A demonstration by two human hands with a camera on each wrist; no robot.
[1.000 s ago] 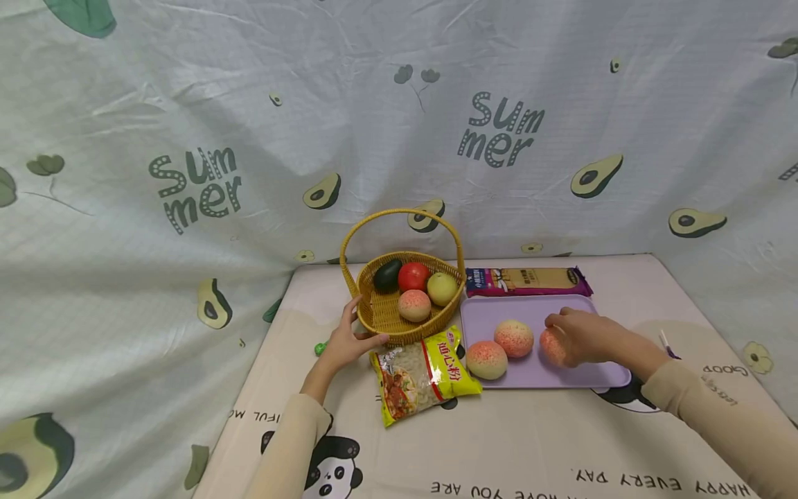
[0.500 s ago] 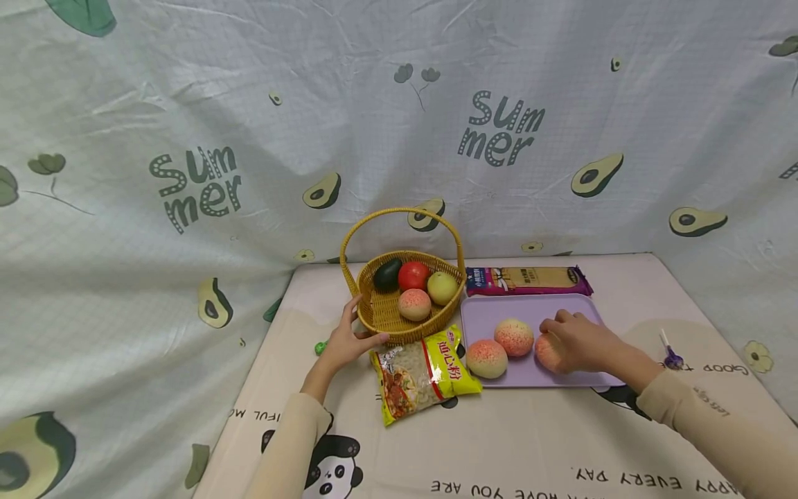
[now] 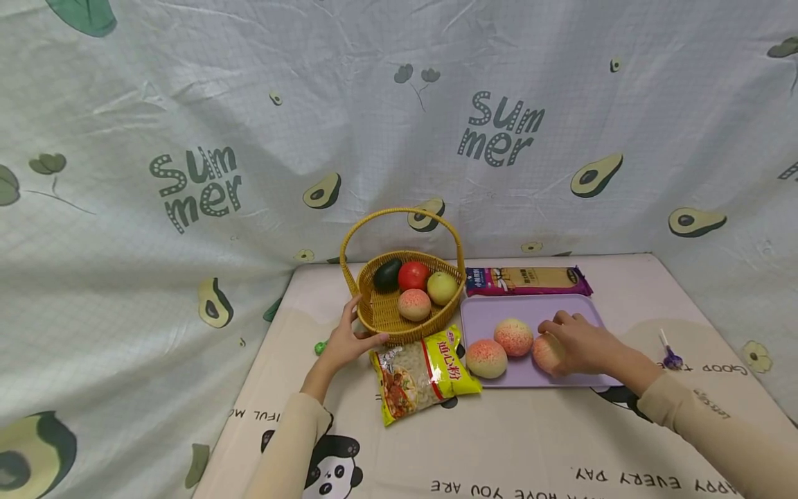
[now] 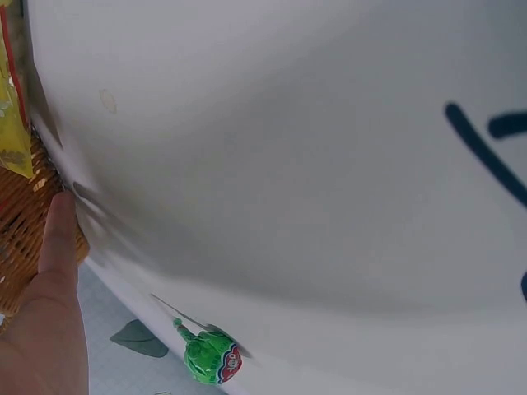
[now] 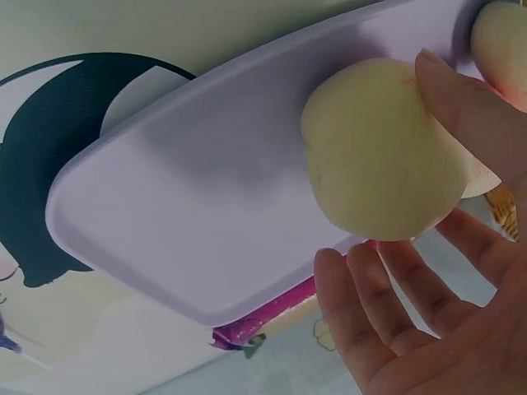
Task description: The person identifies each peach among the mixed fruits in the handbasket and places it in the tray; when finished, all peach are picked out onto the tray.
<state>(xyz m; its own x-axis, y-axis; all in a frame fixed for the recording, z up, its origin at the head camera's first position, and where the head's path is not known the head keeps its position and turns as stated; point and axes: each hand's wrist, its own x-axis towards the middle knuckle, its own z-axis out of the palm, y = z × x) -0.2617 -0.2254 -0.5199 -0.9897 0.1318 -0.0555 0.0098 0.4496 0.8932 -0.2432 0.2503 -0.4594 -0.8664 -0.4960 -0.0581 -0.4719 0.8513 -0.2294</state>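
Observation:
In the head view my left hand [image 3: 349, 342] rests at the near left side of a yellow wicker basket [image 3: 382, 320], fingers spread and mostly straight against its wall. The left wrist view shows one straight finger along the basket's weave. My right hand [image 3: 582, 343] grips a peach [image 3: 546, 353] over the lilac tray [image 3: 483, 310]. Seen from the right wrist, the thumb lies on one side of this peach [image 5: 379, 156] and the fingertips at the other. Two more peaches, a front one [image 3: 486, 358] and one behind it [image 3: 514, 337], sit on the tray's left part.
Inside the basket are an avocado [image 3: 388, 276], a tomato [image 3: 413, 276], a yellow-green fruit [image 3: 442, 288] and a peach [image 3: 414, 305]. A pasta bag [image 3: 424, 374] lies before it, a noodle pack [image 3: 530, 280] behind the tray. Lollipops, green [image 4: 210, 355] and purple [image 3: 672, 359], flank them.
My right hand and its peach have shifted slightly left over the tray, and the purple lollipop has come into fuller view. My left hand has stayed at the basket.

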